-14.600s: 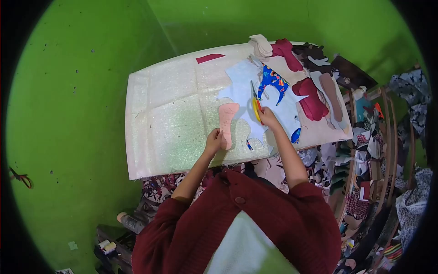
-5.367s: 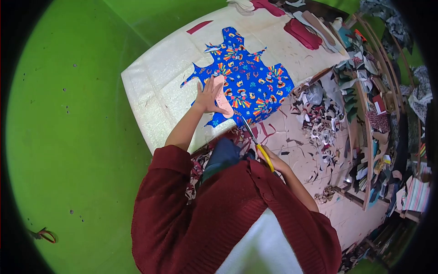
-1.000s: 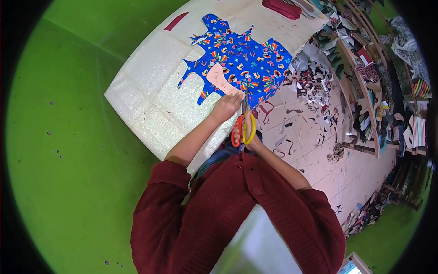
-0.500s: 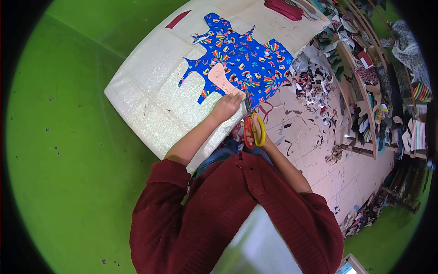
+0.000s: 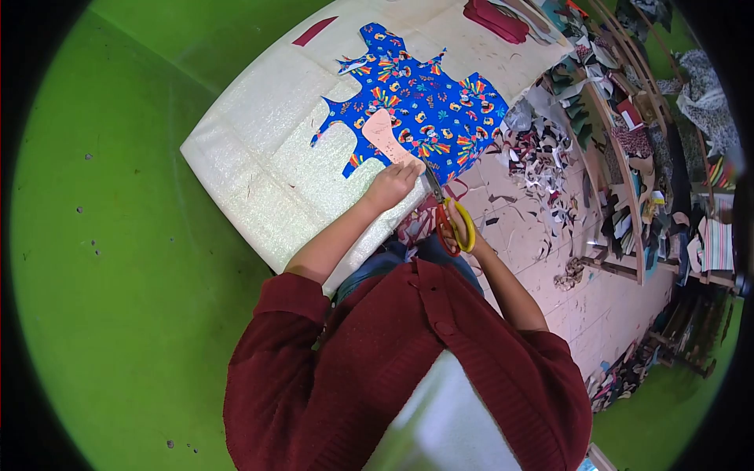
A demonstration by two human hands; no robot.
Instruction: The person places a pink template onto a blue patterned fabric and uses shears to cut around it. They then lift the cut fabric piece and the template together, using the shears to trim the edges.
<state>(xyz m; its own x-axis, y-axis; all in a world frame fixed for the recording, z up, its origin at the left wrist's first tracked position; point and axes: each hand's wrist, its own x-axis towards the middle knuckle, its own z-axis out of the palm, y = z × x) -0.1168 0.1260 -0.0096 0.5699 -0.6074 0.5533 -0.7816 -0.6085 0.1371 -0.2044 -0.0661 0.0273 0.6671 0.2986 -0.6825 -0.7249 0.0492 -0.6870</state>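
At the desk's (image 5: 251, 149) near edge, our left hand (image 5: 393, 187) pinches the pink pattern piece (image 5: 380, 133) against the blue printed fabric (image 5: 424, 102); our right hand (image 5: 462, 233) grips the scissors (image 5: 440, 196). We should trim close along its outline, preventing slippage.

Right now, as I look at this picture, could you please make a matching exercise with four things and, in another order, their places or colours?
1. Left hand
2. Right hand
3. Sole-shaped template
4. Fabric

A. Blue, with a colourful print
B. On the template's near end
C. At the handles of the scissors
D. Pink

Right pairs: 1-B, 2-C, 3-D, 4-A.
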